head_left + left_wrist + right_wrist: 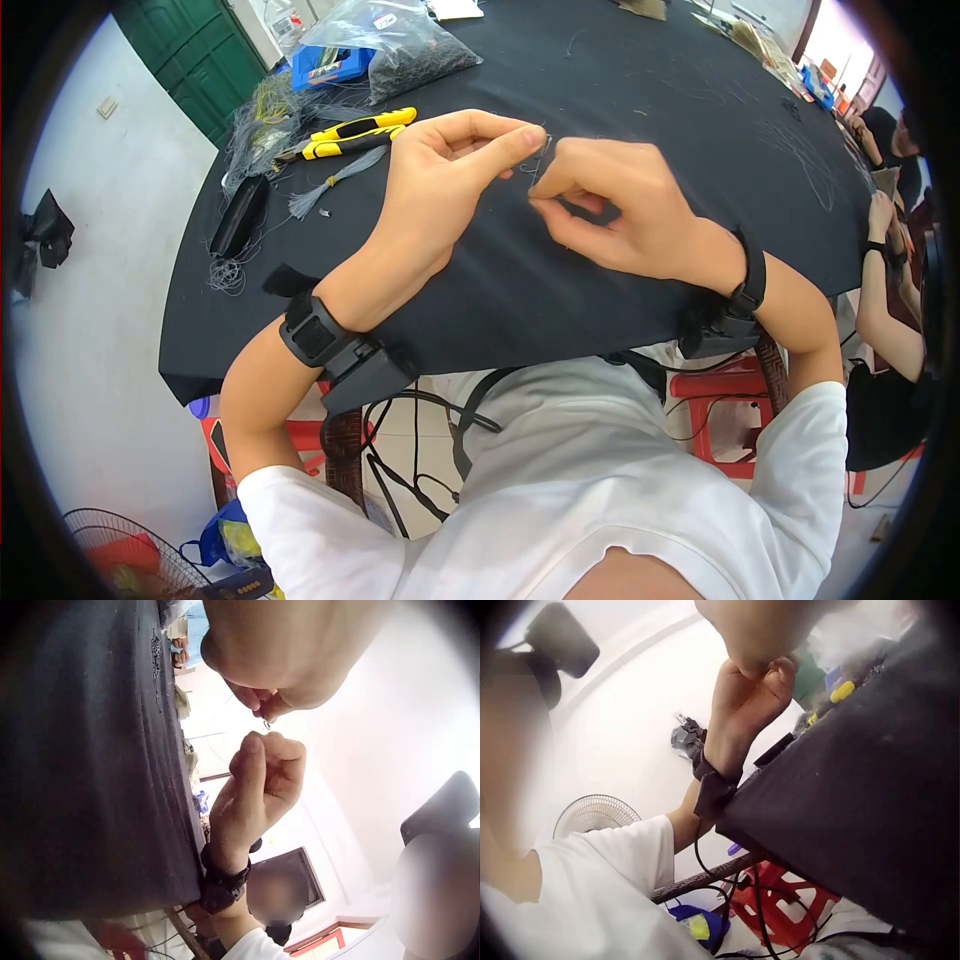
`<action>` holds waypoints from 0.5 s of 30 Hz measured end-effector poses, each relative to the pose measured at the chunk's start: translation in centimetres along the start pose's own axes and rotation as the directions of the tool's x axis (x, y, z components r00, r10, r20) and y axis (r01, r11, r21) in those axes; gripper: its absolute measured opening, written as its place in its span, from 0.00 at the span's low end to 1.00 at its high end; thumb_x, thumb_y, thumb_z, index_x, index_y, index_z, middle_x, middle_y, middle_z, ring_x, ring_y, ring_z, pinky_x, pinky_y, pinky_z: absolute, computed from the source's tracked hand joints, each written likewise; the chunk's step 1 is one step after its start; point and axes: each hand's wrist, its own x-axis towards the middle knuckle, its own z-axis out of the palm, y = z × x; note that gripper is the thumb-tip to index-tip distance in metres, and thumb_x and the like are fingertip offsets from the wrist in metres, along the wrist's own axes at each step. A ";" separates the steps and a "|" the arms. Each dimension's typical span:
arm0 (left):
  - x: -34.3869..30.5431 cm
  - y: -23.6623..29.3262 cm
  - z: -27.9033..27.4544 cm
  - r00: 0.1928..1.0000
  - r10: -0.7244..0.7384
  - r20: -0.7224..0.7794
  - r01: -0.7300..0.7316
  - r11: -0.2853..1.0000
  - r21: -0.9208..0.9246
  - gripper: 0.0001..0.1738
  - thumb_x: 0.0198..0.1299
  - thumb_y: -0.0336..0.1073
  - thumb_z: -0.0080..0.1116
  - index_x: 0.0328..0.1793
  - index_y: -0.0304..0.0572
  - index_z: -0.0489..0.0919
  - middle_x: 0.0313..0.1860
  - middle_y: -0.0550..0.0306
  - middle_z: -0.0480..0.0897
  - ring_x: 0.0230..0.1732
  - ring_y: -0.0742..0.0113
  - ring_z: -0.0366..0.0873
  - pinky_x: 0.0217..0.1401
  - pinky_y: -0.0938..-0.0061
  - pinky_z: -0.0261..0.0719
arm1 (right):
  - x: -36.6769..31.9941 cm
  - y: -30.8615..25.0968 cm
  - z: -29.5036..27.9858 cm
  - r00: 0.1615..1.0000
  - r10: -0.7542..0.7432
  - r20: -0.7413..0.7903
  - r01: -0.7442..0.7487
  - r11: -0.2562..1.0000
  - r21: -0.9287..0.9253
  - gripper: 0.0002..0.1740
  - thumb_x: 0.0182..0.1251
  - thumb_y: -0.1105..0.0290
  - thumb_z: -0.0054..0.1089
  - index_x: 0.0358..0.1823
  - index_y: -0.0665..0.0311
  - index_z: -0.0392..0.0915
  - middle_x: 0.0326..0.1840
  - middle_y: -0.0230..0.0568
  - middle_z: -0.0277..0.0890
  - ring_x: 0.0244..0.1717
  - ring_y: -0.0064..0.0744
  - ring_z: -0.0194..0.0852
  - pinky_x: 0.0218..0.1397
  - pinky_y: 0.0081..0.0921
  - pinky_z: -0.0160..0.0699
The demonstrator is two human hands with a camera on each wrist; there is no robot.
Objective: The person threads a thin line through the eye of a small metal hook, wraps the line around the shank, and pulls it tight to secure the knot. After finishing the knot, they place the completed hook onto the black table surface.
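My left hand (440,175) is raised over the black-covered table (480,310), thumb and forefinger pinching a tiny fishing hook (267,725). Just to its right, my right hand (625,205) pinches fine fishing line with thumb and forefinger close below the hook. The line itself is barely visible between the fingertips. In the left wrist view, the two sets of fingertips are a short gap apart, with the hook between them. The back of the right hand hides its pinch in the right wrist view.
Yellow-and-black pliers (360,133), a tied bundle of line (335,183) and a black case (240,218) lie left of my hands. Behind them are tangled line (262,125) and a clear bag (420,55) of small dark pieces. Another person's arm (885,290) is at the right edge.
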 end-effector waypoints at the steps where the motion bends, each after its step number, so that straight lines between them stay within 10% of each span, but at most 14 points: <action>1: 0.0 0.0 0.0 1.000 0.002 0.001 -0.002 1.000 0.002 0.09 0.56 0.33 0.66 0.38 0.34 0.84 0.30 0.61 0.83 0.30 0.81 0.74 0.35 0.85 0.70 | 0.1 -0.1 -0.3 0.999 -0.032 -0.021 0.031 0.999 -0.041 0.06 0.52 0.76 0.62 0.29 0.59 0.73 0.24 0.32 0.70 0.19 0.27 0.65 0.22 0.23 0.64; 15: -0.1 0.9 -0.1 0.999 -0.026 -0.019 0.026 1.000 0.002 0.09 0.55 0.34 0.66 0.38 0.35 0.84 0.30 0.62 0.83 0.30 0.82 0.73 0.35 0.86 0.69 | -0.2 0.3 -1.3 0.995 0.022 0.099 -0.007 0.989 -0.151 0.07 0.51 0.74 0.59 0.27 0.58 0.70 0.23 0.32 0.70 0.22 0.34 0.71 0.22 0.29 0.66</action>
